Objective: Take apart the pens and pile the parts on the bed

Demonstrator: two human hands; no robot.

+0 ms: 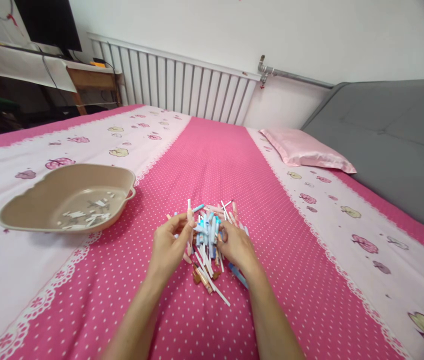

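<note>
A heap of small pens or pen parts (pixel 206 227), blue, pink and white, lies on the bed in front of me. At its left edge, my left hand (pixel 170 242) pinches a pale pink pen-like piece (pixel 190 216) upright, with a white stick end at its top. My right hand (pixel 238 245) rests against the heap's right side, its fingers curled in; whatever they grip is hidden. Nearest me, thin white sticks (pixel 219 294) and an orange-brown piece (pixel 204 280) stick out of the heap. A blue pen piece (pixel 238 275) lies below my right hand.
To the left stands a beige plastic basin (pixel 43 200) with several short white pieces (pixel 94 212) in it. A pink pillow (pixel 307 150) leans near the grey headboard (pixel 392 135). Beyond the bed are a white radiator (pixel 174 80) and a desk with a monitor (pixel 49 25).
</note>
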